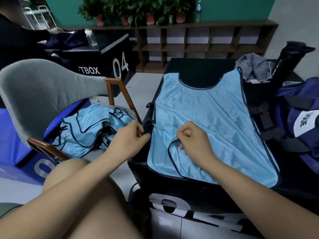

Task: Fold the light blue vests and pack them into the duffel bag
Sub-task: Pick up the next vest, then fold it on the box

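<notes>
The light blue vest lay flat on the black box beside the navy duffel bag, the left hand pinching its dark side strap, the right hand pinching its near curved trim.

One light blue vest lies spread; one heap of vests, one chair, one duffel bag, four potted plants, two clear bottles, one black bottle.
</notes>
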The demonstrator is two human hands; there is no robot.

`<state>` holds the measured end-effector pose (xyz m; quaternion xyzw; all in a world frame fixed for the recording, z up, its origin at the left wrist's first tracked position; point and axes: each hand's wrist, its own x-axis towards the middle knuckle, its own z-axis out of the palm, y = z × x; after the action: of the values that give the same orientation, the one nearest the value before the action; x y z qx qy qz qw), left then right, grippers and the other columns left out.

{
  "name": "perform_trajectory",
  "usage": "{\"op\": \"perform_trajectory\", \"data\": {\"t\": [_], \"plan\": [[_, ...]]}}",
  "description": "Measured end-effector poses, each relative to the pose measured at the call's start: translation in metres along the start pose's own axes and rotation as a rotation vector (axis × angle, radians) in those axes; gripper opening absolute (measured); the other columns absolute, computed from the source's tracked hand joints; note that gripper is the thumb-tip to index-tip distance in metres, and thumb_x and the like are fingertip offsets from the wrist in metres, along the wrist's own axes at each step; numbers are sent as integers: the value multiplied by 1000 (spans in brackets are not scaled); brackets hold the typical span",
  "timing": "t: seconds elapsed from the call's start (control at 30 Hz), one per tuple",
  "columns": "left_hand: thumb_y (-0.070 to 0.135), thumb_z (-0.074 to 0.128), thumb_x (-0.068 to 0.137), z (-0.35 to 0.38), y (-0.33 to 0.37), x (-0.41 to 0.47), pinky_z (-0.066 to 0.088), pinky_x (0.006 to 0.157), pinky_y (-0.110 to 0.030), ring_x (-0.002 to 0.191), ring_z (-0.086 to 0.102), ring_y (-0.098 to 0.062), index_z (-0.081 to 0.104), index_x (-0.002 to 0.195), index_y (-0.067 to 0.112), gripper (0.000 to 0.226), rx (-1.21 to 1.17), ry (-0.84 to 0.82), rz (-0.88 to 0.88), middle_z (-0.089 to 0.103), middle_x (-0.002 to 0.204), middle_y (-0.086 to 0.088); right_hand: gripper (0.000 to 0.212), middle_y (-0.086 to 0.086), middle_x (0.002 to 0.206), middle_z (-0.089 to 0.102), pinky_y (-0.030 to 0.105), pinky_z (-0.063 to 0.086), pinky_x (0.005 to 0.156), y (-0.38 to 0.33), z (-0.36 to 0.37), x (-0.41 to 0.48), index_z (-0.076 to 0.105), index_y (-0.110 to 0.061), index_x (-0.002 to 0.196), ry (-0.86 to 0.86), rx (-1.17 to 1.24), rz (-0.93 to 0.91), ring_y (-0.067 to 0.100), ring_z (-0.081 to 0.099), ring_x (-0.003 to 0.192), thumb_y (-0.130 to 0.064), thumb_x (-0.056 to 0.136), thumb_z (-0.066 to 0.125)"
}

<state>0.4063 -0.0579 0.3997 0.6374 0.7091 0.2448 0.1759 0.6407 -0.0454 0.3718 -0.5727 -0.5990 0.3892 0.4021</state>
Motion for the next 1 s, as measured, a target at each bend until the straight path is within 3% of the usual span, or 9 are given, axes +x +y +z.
{"op": "perform_trajectory", "data": {"t": [0.13, 0.27, 0.37, 0.47, 0.67, 0.77, 0.87, 0.93, 1.0], "plan": [[55, 76, 88, 13, 1, 0, 51, 70, -32, 80, 61, -7, 62, 85, 28, 31, 162, -133, 78, 63, 91, 7, 9, 9, 68, 69, 20, 43, 51, -1, 1, -3, 62, -15, 92, -27, -5, -17, 6, 61, 52, -19, 100, 65], [30, 73, 91, 21, 7, 0, 40, 67, -28, 80, 60, -8, 61, 84, 22, 16, 77, -148, 109, 63, 92, 2, 9, 7, 69, 70, 20, 43, 50, 1, -1, -2, 61, -18, 92, -39, -3, -13, 6, 64, 52, -20, 100, 65], [29, 70, 94, 16, 9, 0, 45, 59, -29, 66, 61, -13, 65, 90, 15, 15, -90, -117, -13, 70, 84, -4, 10, 8, 68, 68, 17, 43, 50, 1, -2, -3, 60, -16, 92, -42, 21, -19, 7, 66, 56, -17, 101, 64], [22, 75, 94, 11, 7, -1, 40, 45, -21, 47, 54, -6, 64, 100, 8, 19, -273, -163, -125, 67, 78, -7, 11, 6, 66, 67, 15, 40, 48, 0, -2, -4, 58, -16, 92, -45, 13, -29, 7, 66, 57, -16, 102, 63], [22, 91, 83, -1, -16, 2, 48, 56, -36, 58, 60, -19, 56, 113, 16, 46, -350, -273, -210, 67, 77, -6, 12, 11, 69, 67, 16, 41, 48, 3, -2, -4, 58, -16, 92, -49, 18, -45, 9, 64, 56, -16, 102, 63], [26, 95, 78, -6, -26, 2, 44, 56, -34, 56, 58, -16, 58, 109, 17, 49, -287, -302, -202, 66, 79, -4, 13, 9, 68, 66, 17, 41, 49, 5, -1, -2, 57, -19, 91, -55, 3, -58, 14, 66, 58, -17, 103, 62], [34, 96, 76, -8, -28, 0, 51, 61, -37, 56, 62, -13, 63, 100, 17, 45, -178, -280, -155, 68, 77, -4, 15, 7, 67, 65, 18, 45, 53, 6, 0, -3, 56, -20, 90, -60, 3, -78, 25, 70, 68, -18, 103, 62], [39, 96, 76, -9, -26, -3, 51, 61, -33, 59, 64, -12, 63, 97, 19, 44, -102, -258, -122, 72, 80, -5, 15, 8, 67, 64, 23, 49, 56, 5, 0, -3, 56, -19, 90, -68, 12, -102, 32, 69, 71, -17, 103, 62], [46, 95, 75, -9, -25, -6, 50, 60, -31, 64, 65, -13, 61, 97, 22, 47, -38, -232, -85, 74, 84, -4, 15, 10, 71, 64, 42, 55, 63, 2, 1, -6, 56, -21, 89, -90, 25, -136, 39, 65, 72, -19, 103, 63]]}}
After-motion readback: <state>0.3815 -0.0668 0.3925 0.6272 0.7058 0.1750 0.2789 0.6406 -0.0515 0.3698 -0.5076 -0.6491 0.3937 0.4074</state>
